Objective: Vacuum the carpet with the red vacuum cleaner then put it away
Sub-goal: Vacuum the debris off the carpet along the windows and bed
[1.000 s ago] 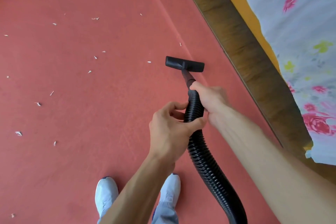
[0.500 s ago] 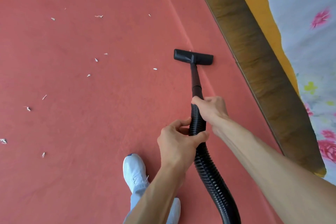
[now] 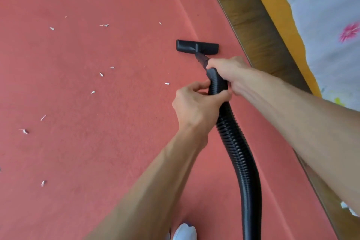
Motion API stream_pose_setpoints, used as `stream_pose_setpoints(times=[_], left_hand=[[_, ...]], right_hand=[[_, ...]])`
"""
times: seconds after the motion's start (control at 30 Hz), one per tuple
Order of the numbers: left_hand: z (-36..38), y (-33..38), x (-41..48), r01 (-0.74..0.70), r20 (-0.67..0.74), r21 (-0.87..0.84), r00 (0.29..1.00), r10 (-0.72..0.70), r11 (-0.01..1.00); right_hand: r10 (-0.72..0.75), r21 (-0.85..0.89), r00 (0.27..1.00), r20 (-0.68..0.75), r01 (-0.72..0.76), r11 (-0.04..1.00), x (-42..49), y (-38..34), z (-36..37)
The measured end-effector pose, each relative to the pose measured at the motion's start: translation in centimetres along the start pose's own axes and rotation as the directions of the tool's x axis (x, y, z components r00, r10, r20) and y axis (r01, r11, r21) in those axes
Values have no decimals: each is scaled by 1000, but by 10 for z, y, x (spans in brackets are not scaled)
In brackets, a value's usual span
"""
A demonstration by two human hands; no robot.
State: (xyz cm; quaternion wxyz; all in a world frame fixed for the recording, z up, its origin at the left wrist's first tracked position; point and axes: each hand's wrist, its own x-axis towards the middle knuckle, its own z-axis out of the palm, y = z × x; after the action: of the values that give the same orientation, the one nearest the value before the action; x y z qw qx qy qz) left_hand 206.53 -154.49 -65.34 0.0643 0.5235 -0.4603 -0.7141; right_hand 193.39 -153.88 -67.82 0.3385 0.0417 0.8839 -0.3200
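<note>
I see both arms reaching in from the bottom & right edges to mid-frame. R hand (image 3: pixel 228 70) is wrapped round the top end of the hose (image 3: pixel 237 152), knuckles up, just behind the short tube that leads to the nozzle (image 3: pixel 196 46). L hand (image 3: pixel 196 107) grips the hose right below it, thumb laid across the near side, fingers curled over the far side. The 2 hands are close together; can't tell if they touch. Nozzle sits on the carpet (image 3: pixel 97 152) at upper centre, crosswise to the hose, near the board (image 3: pixel 253 15) but apart from it. From the hands the hose bends down to the bottom edge, right of centre.

Carpet is red & fills the left and centre. A crease runs from top centre down toward the nozzle. White scraps (image 3: pixel 101 74) lie scattered over the left half, one just upper left of L hand. The wood board runs diagonally down the right side. Beyond it there's a yellow edge (image 3: pixel 276 15) and a pale sheet (image 3: pixel 321 6) w/ pink flowers, upper right.

Hose is cut off at the bottom edge. A white shoe (image 3: pixel 185 232) is half cut off at bottom centre. R fingertips are hidden under the hose. There's a small white bit at the lower right edge; can't tell what it is.
</note>
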Motion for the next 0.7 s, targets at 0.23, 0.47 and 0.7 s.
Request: stream_pose_setpoints(times=[0.23, 0.47, 0.7], left_hand=[[-18, 17, -25, 25, 24, 61, 999, -26, 998], [-48, -8, -65, 26, -59, 35, 998, -24, 999], [-80, -45, -129, 54, -129, -26, 990, -57, 998]], right_hand=[[24, -63, 996, 83, -19, 998, -36, -3, -13], [44, 88, 982, 186, -61, 994, -81, 36, 8], [13, 59, 973, 229, -28, 998, -143, 71, 26]])
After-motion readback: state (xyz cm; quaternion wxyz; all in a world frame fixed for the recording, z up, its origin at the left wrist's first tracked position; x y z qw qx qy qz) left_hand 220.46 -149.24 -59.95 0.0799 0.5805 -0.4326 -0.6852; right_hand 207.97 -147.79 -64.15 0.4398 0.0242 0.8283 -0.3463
